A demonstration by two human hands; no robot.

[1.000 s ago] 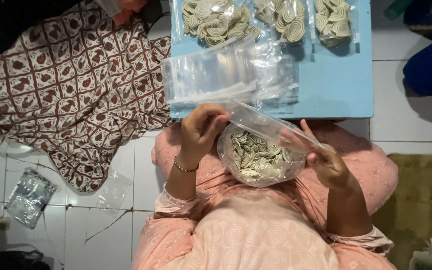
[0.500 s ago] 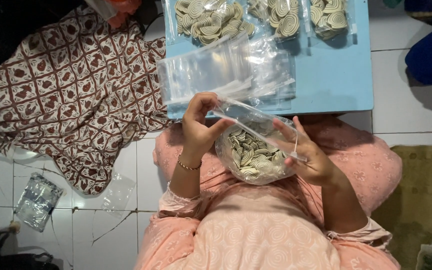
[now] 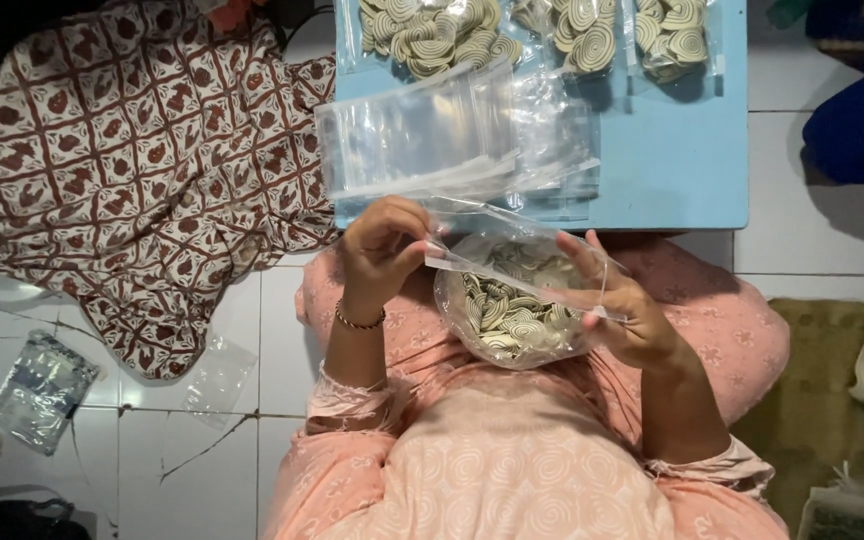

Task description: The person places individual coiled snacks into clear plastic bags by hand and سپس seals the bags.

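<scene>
Plastic bag [image 3: 512, 300] of spiral crackers [image 3: 512, 315] pinched by both hands.

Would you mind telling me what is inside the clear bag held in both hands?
The clear bag holds flat, cream-and-green spiral snacks. Those underneath are covered by the top layer.

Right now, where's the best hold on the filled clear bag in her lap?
Take the filled clear bag by its flat top strip, at both ends, as the left hand and right hand do now. The belly bulges with spiral snacks; squeezing it would likely crush them.
</scene>
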